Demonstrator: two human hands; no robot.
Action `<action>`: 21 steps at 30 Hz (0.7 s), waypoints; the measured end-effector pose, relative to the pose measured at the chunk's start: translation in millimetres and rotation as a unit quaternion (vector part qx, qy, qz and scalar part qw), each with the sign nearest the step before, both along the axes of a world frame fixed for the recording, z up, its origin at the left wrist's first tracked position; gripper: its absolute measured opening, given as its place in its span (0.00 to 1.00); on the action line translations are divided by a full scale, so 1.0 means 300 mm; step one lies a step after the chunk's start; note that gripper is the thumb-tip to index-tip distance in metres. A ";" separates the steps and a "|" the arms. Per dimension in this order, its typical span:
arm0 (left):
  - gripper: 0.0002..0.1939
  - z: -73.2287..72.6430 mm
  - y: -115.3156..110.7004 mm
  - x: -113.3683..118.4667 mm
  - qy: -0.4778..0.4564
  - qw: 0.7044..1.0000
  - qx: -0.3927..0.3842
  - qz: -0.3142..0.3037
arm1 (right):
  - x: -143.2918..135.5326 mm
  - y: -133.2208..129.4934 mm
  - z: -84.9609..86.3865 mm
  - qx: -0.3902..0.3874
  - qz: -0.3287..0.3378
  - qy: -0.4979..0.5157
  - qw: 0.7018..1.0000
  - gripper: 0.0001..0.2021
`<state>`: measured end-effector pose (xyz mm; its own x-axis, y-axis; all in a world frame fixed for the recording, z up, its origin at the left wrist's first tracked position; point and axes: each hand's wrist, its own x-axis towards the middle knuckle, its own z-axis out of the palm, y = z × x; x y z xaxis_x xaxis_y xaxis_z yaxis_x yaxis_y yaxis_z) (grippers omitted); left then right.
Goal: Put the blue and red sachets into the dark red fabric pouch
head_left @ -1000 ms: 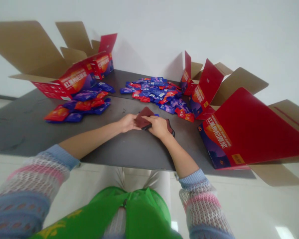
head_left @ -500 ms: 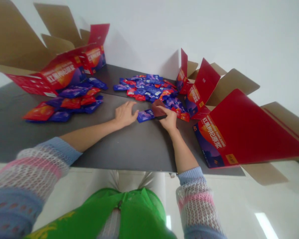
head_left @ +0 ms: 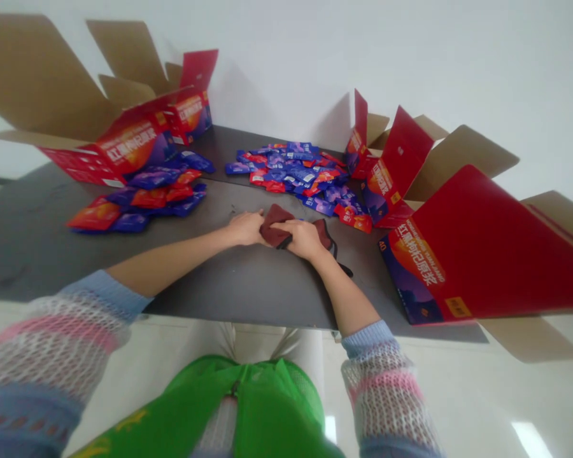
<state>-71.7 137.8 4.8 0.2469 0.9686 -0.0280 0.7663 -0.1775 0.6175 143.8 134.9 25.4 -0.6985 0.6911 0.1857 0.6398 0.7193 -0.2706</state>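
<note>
Through the head view I find the brown cloth (head_left: 275,224) right at my fingers, bunched between my two hands above the near-middle part of the dark table (head_left: 229,280). It has a black edge, and another fold of it shows on the far side of my right hand (head_left: 304,240), with a black strand trailing to the right of those fingers. I have the right fingers clamped on the cloth, the index laid across its face. My left hand (head_left: 246,229) touches the cloth's left side; its fingertips are hidden there, so I can't tell whether they are closed on it.

Just beyond my fingertips, a bit to the right, lies the central pile (head_left: 293,170) of blue and red packets, loosely heaped. Well to the left of my left fingers is the left heap (head_left: 150,197) of similar packets, against the large left box (head_left: 136,147), which stands with its flaps open. Behind that, farther from my fingers, is the far left box (head_left: 191,117), also open.

To the right of my right fingers stand three open red boxes: the near right box (head_left: 417,270), tilted flap up, then the middle right box (head_left: 381,186), then the far right box (head_left: 356,149) beside the central pile. The pale wall (head_left: 286,76) rises behind everything.
</note>
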 end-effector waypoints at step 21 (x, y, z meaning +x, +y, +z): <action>0.41 -0.014 -0.040 -0.061 0.096 0.994 0.036 -0.038 | 0.072 0.042 0.024 0.025 -0.296 -0.062 0.953 0.14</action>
<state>-90.0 125.6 0.5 0.3160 0.9487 -0.0124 0.8511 -0.2777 0.4455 165.3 147.3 32.6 -0.2083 0.9630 0.1707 0.9621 0.2332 -0.1414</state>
